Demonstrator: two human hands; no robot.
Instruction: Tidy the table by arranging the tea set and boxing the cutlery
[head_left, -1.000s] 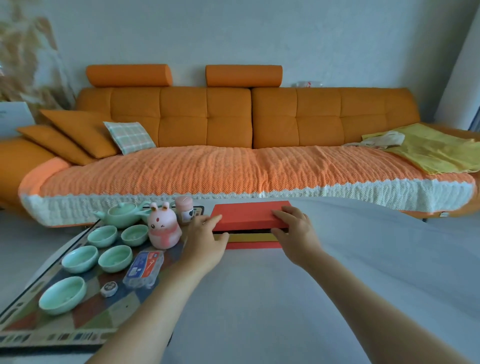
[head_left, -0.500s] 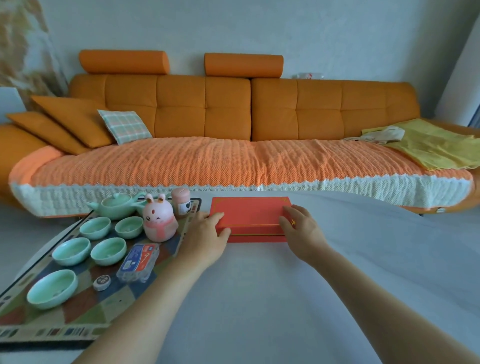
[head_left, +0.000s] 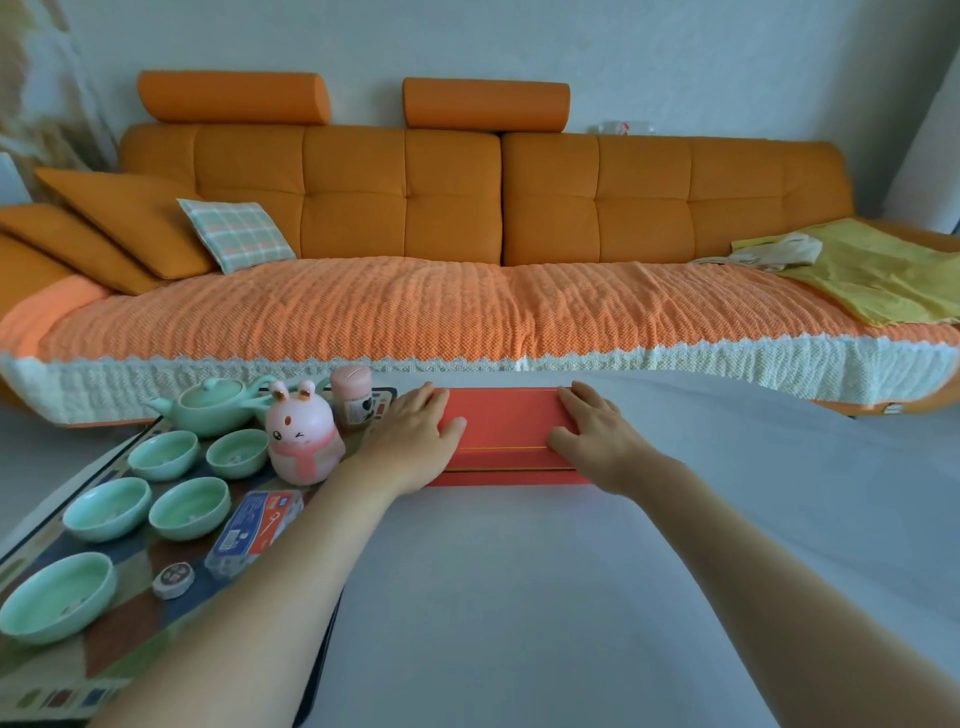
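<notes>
- Head view shows us at the boxing step: both hands rest on a red box (head_left: 506, 434) lying flat at the far edge of the grey surface (head_left: 545, 597), just in front of the sofa (head_left: 467, 208).
- Our left hand (head_left: 415, 441) lies palm down over the left end of the box, fingers spread and flat, thumb pointing across the lid; it presses rather than grips.
- Our right hand (head_left: 597, 439) does the same at the right end, fingers stretched toward the far edge, nothing curled inside it.
- We judge the lid to be seated on its base, since only a thin seam shows along the near side; we cannot see whether cutlery is inside.
- We think the next move calls for an even push at both ends to settle the lid, then letting go without dragging the box.
- To the left, on a patterned mat (head_left: 104, 639), the tea set looks arranged: a green teapot (head_left: 213, 405) at the back, four small cups in two rows, the nearest being a cup (head_left: 189, 506), and a larger bowl (head_left: 54, 595) closest to us.
- A pink rabbit figure (head_left: 304, 441) stands just beside our left wrist, so that arm needs care when it draws back.
</notes>
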